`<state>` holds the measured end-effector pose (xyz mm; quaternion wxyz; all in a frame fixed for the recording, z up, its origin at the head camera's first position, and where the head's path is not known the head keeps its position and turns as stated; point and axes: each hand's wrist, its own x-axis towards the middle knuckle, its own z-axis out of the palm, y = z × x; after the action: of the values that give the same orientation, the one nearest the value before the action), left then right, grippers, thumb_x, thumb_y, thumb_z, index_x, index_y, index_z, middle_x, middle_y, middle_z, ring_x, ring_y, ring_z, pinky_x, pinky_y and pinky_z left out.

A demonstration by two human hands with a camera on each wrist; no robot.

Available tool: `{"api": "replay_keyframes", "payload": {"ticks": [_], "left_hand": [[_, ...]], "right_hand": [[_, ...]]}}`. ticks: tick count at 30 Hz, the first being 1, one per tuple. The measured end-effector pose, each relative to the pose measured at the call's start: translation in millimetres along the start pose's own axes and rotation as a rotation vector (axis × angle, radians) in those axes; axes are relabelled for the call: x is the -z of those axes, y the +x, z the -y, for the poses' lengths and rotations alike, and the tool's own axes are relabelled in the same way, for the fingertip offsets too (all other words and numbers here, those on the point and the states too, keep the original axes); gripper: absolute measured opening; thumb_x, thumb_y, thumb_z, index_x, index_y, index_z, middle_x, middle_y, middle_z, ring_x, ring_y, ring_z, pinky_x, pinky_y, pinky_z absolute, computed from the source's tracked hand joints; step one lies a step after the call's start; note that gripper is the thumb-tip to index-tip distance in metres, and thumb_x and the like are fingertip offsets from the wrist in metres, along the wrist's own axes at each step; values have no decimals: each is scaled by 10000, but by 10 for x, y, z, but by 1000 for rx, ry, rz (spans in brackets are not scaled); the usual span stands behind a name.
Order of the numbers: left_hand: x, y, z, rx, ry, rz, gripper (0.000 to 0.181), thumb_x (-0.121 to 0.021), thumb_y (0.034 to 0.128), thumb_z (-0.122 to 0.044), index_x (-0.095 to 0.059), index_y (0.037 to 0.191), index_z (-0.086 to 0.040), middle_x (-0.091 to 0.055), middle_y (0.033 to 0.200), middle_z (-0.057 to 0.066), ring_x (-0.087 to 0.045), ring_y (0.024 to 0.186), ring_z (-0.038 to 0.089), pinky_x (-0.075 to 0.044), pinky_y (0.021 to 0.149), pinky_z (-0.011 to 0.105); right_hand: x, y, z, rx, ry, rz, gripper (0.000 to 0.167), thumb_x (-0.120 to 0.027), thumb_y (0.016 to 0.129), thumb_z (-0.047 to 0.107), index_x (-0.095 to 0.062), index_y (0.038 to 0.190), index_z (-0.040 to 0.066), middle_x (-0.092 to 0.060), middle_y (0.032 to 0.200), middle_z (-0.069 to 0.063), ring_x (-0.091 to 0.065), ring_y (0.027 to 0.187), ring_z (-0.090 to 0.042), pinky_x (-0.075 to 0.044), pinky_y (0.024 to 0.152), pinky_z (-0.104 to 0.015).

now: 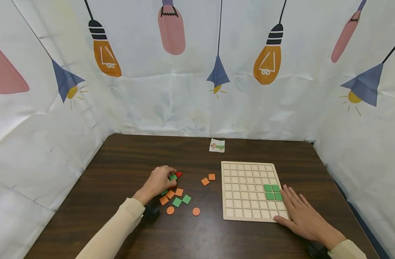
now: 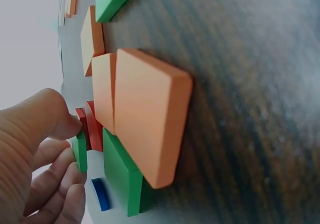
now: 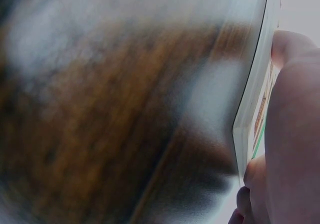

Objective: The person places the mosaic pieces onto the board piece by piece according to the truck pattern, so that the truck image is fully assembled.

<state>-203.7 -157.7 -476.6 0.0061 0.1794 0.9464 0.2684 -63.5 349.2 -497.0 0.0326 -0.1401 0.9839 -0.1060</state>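
Over the loose pieces at the table's left, the left hand [image 1: 158, 182] pinches a green square [image 1: 173, 177] between thumb and fingers; the left wrist view shows this green piece [image 2: 80, 150] edge-on. Red, orange and green pieces lie just beyond and beside that hand, including an orange square [image 2: 145, 108] close to the wrist camera. A pale gridded board [image 1: 246, 190] lies right of centre, with a two-by-two block of green squares [image 1: 273, 192] at its right side. The right hand [image 1: 304, 216] rests with straight fingers along the board's right edge, thumb on its lower corner.
Two orange squares [image 1: 208, 179] lie between the pile and the board. Nearer the front are two orange round pieces [image 1: 196, 211]. A small printed card [image 1: 217, 145] lies at the back edge of the dark table [image 1: 145, 151]. A blue piece [image 2: 100, 194] shows beyond the left fingers.
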Motion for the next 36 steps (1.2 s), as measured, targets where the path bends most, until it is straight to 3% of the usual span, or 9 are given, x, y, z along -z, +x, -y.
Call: {"api": "replay_keyframes", "payload": {"ticks": [8, 15, 17, 21, 24, 31, 36], "left_hand": [[9, 9, -14, -28, 19, -19, 339, -731, 839, -126, -764, 1163, -30, -751, 1072, 108, -639, 811, 134, -567, 718, 320], [-4, 34, -106, -54, 2, -23, 309, -751, 841, -130, -760, 1135, -38, -737, 1053, 94, -677, 857, 160, -586, 726, 320], [-14, 45, -133, -57, -2, -22, 303, -753, 842, -127, -759, 1133, -42, -735, 1071, 96, -678, 865, 161, -576, 713, 300], [-33, 60, -187, -69, -14, -21, 294, -753, 853, -118, -752, 1136, -40, -718, 1053, 87, -652, 841, 137, -533, 683, 246], [-46, 71, -237, -81, -24, -16, 291, -751, 866, -114, -747, 1145, -33, -703, 1031, 82, -633, 824, 124, -510, 668, 224], [-89, 118, -329, -117, -27, -17, 295, -754, 866, -113, -744, 1150, -32, -700, 1034, 83, -622, 817, 115, -514, 670, 226], [-129, 164, -397, -134, -28, -14, 293, -757, 870, -118, -746, 1151, -35, -707, 1062, 75, -668, 889, 156, -571, 752, 289]], "right_hand": [[-8, 6, -5, -3, -16, 3, 1002, -572, 969, 644, -167, 1660, 42, -194, 1721, -235, -247, 1582, -438, 318, 1124, -137], [-10, 0, -8, -6, -10, 3, 1001, -571, 968, 645, -165, 1661, 46, -192, 1722, -232, -244, 1584, -436, 321, 1123, -136], [-3, 2, -5, -10, -3, 2, 1001, -571, 967, 648, -173, 1660, 46, -193, 1723, -228, -245, 1583, -437, 270, 1244, -267], [-6, 1, -4, -6, -3, -6, 994, -571, 969, 645, -180, 1658, 46, -195, 1724, -223, -252, 1581, -435, 218, 1290, -329], [-8, -1, -9, -2, -6, -10, 988, -568, 972, 642, -181, 1658, 44, -192, 1724, -224, -249, 1583, -432, 283, 1221, -228], [8, 10, -10, -3, 10, 1, 991, -564, 972, 646, -176, 1659, 47, -180, 1728, -221, -240, 1583, -440, 313, 1157, -162], [15, 13, -7, -10, 32, 3, 994, -565, 969, 652, -171, 1663, 59, -173, 1731, -213, -238, 1581, -448, 282, 1221, -224]]}}
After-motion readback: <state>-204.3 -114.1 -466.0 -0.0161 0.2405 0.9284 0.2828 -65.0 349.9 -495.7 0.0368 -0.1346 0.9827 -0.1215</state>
